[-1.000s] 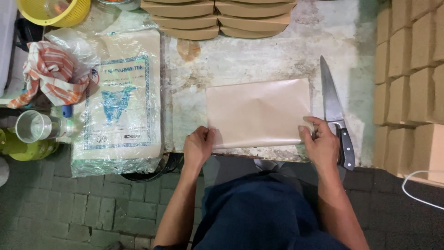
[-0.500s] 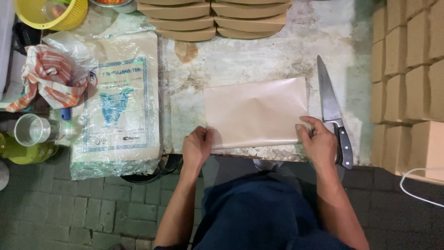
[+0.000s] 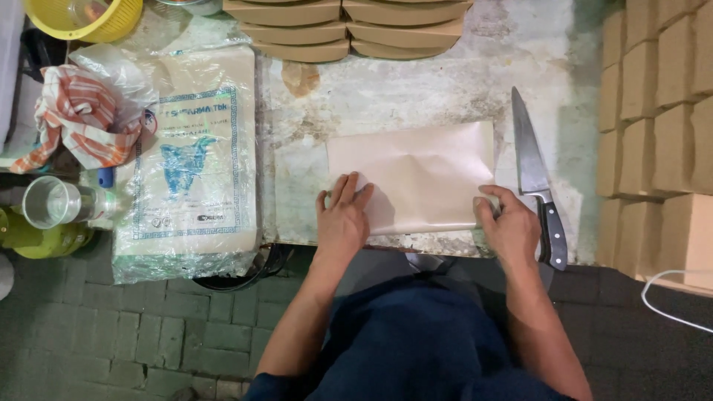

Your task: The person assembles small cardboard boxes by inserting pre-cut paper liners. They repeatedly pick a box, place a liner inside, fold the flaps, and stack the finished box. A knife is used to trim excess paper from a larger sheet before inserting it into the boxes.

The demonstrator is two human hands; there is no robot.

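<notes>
The table is a worn, stained white slab, one only, and its near edge runs just under both hands. A single plastic sack with a blue print lies flat over its left end. One sheet of brown paper lies near the front edge, its near side folded or curled up towards the person. The left hand lies flat on the sheet's near left part, fingers spread and straight, gripping nothing. The right hand is curled over the near right corner, fingers bent round the paper's edge; how tight the hold is I cannot tell.

Risks, as I judge them: one knife lies just right of the sheet, blade pointing away, handle close beside the right hand, so a sideways slip could meet the blade or knock the knife off the edge. The thin sheet could tear or crease crookedly if the two hands pull unevenly.

Counts: brown cartons stacked at right, at least nine faces showing; flat brown trays at the far edge, about seven. One striped cloth, one yellow basket, one metal cup
</notes>
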